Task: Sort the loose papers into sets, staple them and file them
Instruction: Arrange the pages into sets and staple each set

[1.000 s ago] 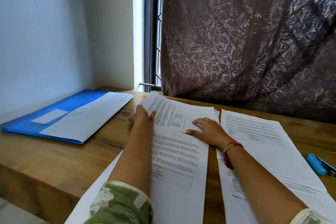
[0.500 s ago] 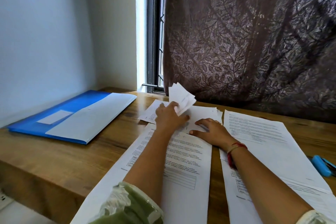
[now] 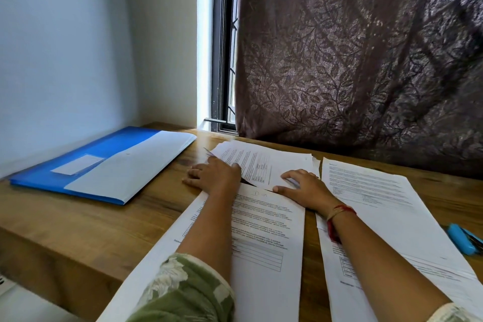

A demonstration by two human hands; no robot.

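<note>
Light: I see daylight from the window gap (image 3: 206, 47) beyond the left hand (image 3: 213, 178); dim elsewhere.
Shadows: soft, faint beside the right hand (image 3: 303, 188).
Edges: I see wide-angle bending, slight blur.

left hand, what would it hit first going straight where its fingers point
Probably the white sheet on the blue folder: the left hand points left across bare table toward it, though depth is unclear.

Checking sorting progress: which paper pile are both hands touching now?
The far stack by the curtain: the left hand lies at its left edge, the right hand presses its near corner. The left pile and right pile lie under the forearms.
</note>
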